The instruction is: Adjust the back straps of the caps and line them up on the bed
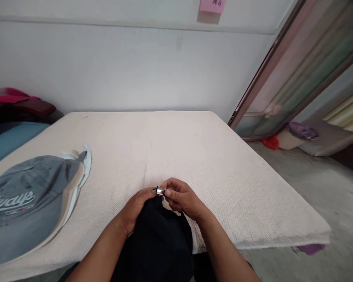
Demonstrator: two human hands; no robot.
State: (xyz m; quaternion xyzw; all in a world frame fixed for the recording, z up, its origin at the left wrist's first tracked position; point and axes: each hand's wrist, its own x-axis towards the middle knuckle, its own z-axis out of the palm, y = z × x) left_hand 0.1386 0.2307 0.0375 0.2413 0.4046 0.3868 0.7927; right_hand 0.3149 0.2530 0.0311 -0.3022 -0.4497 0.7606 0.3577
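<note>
Left hand (pixel 135 208) pinched on the dark cap (pixel 161 243), right hand (pixel 186 197) pinching its metal buckle (pixel 160 190) — small thing, could slip if either grip loosens.

Cloth-covered table (pixel 223 156), stacked caps (pixel 26 188) at left, grey uppermost

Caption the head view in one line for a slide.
Left hand pinches a dark cap and right hand holds its metal buckle at a pale cloth's edge, grey cap at left.
</note>
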